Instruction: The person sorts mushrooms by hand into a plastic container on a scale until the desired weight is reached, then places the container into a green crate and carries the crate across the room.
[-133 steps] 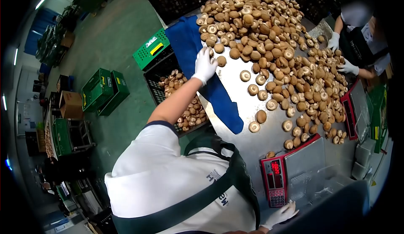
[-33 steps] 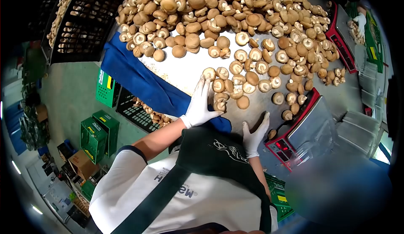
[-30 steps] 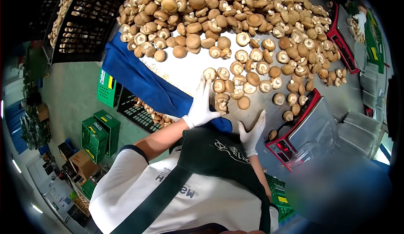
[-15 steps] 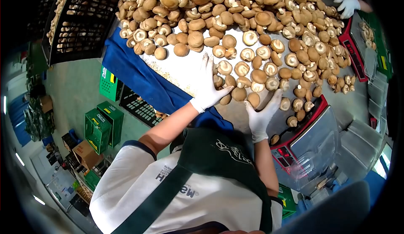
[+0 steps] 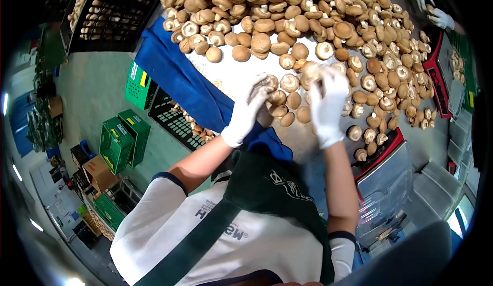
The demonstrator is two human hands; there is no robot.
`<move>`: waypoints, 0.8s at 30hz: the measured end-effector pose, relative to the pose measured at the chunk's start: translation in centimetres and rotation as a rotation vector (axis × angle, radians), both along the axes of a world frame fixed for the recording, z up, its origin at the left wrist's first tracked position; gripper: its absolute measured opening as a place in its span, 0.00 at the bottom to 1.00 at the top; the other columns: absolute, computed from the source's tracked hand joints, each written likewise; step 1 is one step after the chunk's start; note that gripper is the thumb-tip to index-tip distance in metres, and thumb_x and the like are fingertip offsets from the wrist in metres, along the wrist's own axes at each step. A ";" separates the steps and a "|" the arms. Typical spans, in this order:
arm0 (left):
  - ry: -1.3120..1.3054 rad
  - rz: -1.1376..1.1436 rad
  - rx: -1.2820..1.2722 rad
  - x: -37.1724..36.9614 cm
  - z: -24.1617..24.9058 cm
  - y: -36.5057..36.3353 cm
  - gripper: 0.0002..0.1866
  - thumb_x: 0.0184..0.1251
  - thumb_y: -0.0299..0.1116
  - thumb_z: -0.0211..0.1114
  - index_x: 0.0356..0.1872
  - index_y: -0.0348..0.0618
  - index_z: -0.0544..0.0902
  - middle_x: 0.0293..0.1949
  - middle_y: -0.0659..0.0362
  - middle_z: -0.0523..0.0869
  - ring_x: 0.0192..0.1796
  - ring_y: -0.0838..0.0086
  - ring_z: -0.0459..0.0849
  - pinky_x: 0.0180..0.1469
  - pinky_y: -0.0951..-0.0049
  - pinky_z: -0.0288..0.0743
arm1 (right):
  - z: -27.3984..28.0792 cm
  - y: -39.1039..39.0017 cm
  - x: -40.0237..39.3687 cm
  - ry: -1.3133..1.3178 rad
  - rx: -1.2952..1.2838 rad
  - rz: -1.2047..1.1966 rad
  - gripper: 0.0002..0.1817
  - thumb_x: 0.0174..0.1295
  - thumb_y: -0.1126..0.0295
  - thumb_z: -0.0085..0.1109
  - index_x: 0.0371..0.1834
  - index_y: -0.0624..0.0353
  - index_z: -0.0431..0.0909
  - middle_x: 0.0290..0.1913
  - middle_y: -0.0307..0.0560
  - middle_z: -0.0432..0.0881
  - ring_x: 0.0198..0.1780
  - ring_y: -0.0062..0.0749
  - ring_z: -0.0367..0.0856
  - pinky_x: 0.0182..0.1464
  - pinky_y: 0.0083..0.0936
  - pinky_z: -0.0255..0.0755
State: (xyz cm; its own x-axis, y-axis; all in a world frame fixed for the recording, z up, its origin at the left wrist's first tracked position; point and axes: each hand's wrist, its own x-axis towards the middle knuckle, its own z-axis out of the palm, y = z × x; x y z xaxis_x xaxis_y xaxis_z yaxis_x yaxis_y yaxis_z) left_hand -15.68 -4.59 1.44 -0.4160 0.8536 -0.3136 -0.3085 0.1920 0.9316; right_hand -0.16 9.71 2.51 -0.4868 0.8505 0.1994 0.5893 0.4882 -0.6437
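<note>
Smooth metal bench (image 5: pixel 297 135), brightly glossy toward the left; creased, matt blue cloth (image 5: pixel 192 83) along its left edge. Mushrooms (image 5: pixel 261 43) have matt, mostly smooth caps. Far left, a matt black plastic crate (image 5: pixel 115 21); near right, glossy, see-through plastic trays (image 5: pixel 436 186). Brown cardboard box (image 5: pixel 100 173), matt.

The shirt (image 5: pixel 154 224) bore "Me" with a tiny ® and a separate "H", upside down. White script on the apron (image 5: pixel 257 180), crate (image 5: pixel 116 144) labels and scale (image 5: pixel 437 86) digits were illegible.
</note>
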 end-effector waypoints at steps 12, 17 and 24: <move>1.077 -0.581 -0.434 -10.8 4.8 -14.8 0.24 0.57 0.33 0.70 0.57 0.39 0.81 0.55 0.51 0.84 0.61 0.57 0.80 0.66 0.60 0.70 | -1.1 -14.2 7.5 0.054 -0.265 0.042 0.40 0.53 0.71 0.71 0.71 0.65 0.65 0.64 0.62 0.70 0.66 0.54 0.67 0.70 0.42 0.61; 0.981 -0.444 -0.152 -3.9 2.4 -9.0 0.51 0.50 0.42 0.78 0.73 0.34 0.61 0.74 0.41 0.61 0.78 0.49 0.57 0.78 0.56 0.51 | -4.4 -15.1 13.5 -0.100 -0.203 -0.358 0.51 0.51 0.69 0.73 0.77 0.67 0.52 0.75 0.65 0.56 0.76 0.57 0.53 0.78 0.44 0.45; 0.997 -0.358 -0.240 3.1 -4.1 -2.0 0.69 0.41 0.47 0.83 0.76 0.27 0.43 0.75 0.26 0.44 0.78 0.35 0.44 0.78 0.50 0.43 | -6.2 -12.3 12.0 -0.107 -0.155 -0.535 0.64 0.43 0.60 0.80 0.79 0.68 0.44 0.78 0.69 0.47 0.79 0.61 0.44 0.79 0.47 0.40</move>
